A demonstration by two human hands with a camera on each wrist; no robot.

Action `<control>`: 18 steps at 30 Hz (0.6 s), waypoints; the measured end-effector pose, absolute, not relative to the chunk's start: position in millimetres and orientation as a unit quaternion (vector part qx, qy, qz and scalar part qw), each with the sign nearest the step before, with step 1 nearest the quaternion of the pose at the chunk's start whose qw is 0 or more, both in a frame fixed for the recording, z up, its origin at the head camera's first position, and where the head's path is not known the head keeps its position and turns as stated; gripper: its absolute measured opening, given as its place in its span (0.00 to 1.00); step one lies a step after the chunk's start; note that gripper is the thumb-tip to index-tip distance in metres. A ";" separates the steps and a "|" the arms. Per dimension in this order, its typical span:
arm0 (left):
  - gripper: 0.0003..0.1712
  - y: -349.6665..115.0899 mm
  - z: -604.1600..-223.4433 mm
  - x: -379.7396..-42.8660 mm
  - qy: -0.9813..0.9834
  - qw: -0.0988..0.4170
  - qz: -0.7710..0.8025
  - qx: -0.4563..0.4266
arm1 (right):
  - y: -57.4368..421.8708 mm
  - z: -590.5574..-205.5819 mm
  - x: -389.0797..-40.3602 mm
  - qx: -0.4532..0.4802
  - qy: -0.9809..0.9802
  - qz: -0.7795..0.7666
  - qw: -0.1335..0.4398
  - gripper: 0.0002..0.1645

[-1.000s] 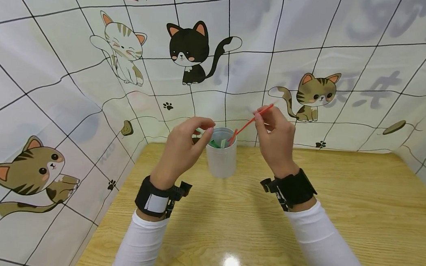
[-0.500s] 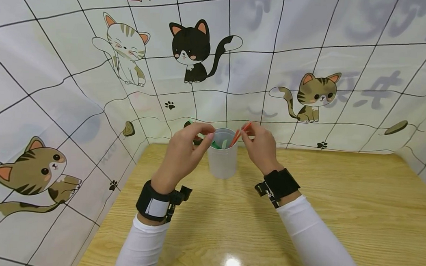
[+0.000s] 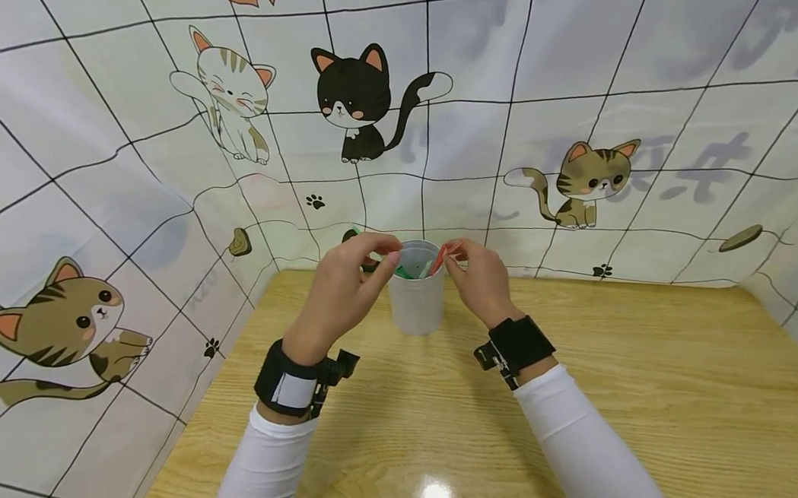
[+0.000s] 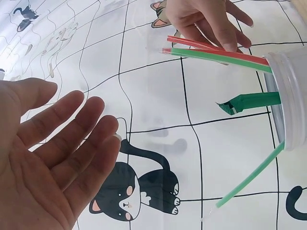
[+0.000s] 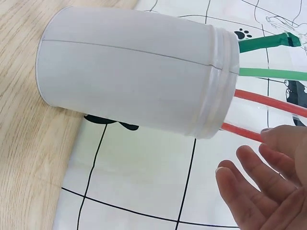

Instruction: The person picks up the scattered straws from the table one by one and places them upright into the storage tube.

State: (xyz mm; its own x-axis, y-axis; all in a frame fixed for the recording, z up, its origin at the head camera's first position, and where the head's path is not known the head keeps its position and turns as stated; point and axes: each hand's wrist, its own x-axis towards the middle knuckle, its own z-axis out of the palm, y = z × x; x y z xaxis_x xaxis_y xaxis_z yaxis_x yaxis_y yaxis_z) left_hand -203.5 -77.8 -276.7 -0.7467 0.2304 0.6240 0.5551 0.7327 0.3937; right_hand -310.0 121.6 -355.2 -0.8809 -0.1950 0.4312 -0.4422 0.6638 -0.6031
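Note:
A translucent white plastic cup [image 3: 417,309] stands upright at the back of the wooden table, between both hands. Several straws lean in it: two red straws [image 5: 271,101], light green straws [image 4: 249,171] and a wider dark green straw [image 4: 254,101]. Clear wrapping shows at some tips. My right hand [image 3: 482,279] is at the cup's right rim, its thumb and index finger pinching a red straw [image 5: 242,132] whose lower end is inside the cup. My left hand [image 3: 347,288] hovers beside the left rim, fingers loosely bent and holding nothing; its palm [image 4: 38,167] faces the straws.
A white cloth backdrop [image 3: 474,147] with a black grid and cartoon cats rises directly behind the cup and along the left side. The wooden tabletop [image 3: 565,442] stretches to the front and right. Each wrist wears a black strap [image 3: 522,340] with a small camera.
My right hand has come left and down to the cup, bringing the red straw from a slanted position above the rim into the cup. My left hand has stayed nearly still.

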 end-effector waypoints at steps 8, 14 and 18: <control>0.13 -77.6 -288.7 -197.8 -0.887 0.281 -0.296 -0.217 | 147.6 -355.8 -290.9 0.142 -0.900 0.384 0.147 0.19; 0.11 -74.8 -314.1 -196.6 -0.893 0.282 -0.286 -0.206 | 154.8 -364.5 -267.6 0.126 -0.876 0.432 0.175 0.16; 0.09 -73.2 -332.2 -197.5 -0.908 0.284 -0.246 -0.185 | 150.4 -370.6 -253.9 0.149 -0.847 0.477 0.182 0.13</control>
State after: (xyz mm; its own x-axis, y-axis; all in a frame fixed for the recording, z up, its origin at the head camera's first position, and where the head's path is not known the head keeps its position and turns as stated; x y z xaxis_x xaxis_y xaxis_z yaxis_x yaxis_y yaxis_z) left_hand -197.5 -73.2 -332.2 -0.7706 0.1958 0.6065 0.4754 0.8103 0.3425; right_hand -253.9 150.4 -370.6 -0.8893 -0.0777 0.4506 -0.4256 0.5009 -0.7536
